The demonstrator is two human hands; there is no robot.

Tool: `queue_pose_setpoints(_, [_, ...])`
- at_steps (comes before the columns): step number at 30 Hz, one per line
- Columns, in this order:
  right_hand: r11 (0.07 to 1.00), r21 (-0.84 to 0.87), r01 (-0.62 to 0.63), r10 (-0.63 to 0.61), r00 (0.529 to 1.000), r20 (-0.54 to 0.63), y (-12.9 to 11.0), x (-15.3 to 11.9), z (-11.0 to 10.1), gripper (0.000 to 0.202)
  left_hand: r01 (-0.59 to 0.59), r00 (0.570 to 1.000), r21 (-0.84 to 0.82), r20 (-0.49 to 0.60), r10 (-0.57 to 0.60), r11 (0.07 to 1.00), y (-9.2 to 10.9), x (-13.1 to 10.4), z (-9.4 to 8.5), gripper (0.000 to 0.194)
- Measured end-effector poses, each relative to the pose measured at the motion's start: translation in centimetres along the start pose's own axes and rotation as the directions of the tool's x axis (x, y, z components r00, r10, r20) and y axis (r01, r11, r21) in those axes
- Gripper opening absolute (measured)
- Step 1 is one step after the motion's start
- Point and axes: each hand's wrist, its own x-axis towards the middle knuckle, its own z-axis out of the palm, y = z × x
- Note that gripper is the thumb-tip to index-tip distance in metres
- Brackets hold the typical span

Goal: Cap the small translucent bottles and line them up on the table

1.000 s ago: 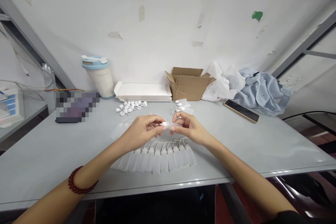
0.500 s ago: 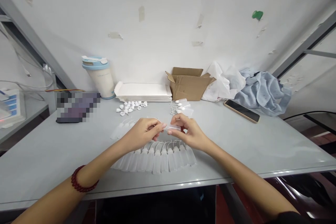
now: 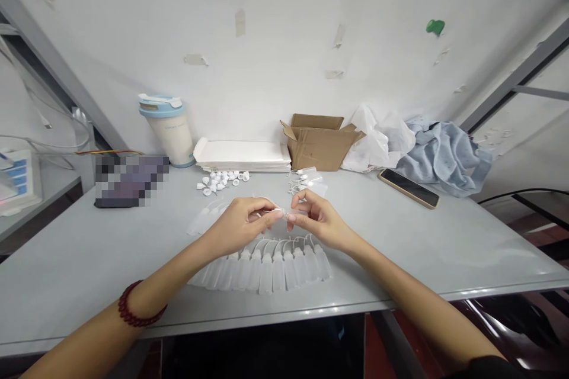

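Observation:
Above the middle of the table, my left hand (image 3: 244, 222) and my right hand (image 3: 323, 222) come together fingertip to fingertip. A small translucent plastic bottle (image 3: 303, 212) is pinched in my right hand, mostly hidden by the fingers. My left thumb and fingers close on a small white piece at the bottle's end, perhaps its cap; its shape is hard to see. Below the hands, several capped translucent bottles (image 3: 267, 272) lie fanned out side by side, with thin white curved cords at their tops. More such bottles (image 3: 202, 220) lie left, partly behind my left hand.
Loose white caps (image 3: 231, 177) lie beyond my hands, and a few bottles (image 3: 313, 174) beside them to the right. At the back stand a tumbler (image 3: 171, 130), white flat boxes (image 3: 244, 155), a cardboard box (image 3: 315, 148) and a plastic bag (image 3: 377, 139). A phone (image 3: 409, 188) lies right.
My right fingers have closed further over the bottle, which shows less now. Both hands stay in nearly the same place, fingertips slightly shifted. The other things have not moved.

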Motion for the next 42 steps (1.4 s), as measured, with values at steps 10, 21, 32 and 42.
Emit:
queue_pose_setpoints(10, [0.917, -0.36, 0.173, -0.228, 0.967, -0.116, 0.0, -0.1, 0.2, 0.025, 0.12, 0.993, -0.154, 0.025, -0.117, 0.981, 0.0, 0.3, 0.0, 0.04])
queue_pose_setpoints(21, [0.993, -0.118, 0.021, -0.031, 0.996, -0.084, -0.3, -0.1, -0.3, 0.029, -0.221, 0.971, 0.217, -0.038, 0.234, 0.951, 0.1, -0.4, 0.4, 0.034])
queue_pose_setpoints(32, [0.999, 0.022, -0.036, 0.037, 0.996, -0.076, 0.0, 0.2, -0.1, 0.037, -0.227, 0.968, 0.34, -0.025, 0.25, 0.913, -0.2, -0.5, 0.5, 0.031])
queue_pose_setpoints(42, [0.655, -0.637, 0.408, -0.539, 0.842, -0.015, 1.2, -0.2, 0.4, 0.022, 0.058, 0.997, -0.031, 0.047, -0.057, 0.998, 0.6, -0.5, 0.0, 0.039])
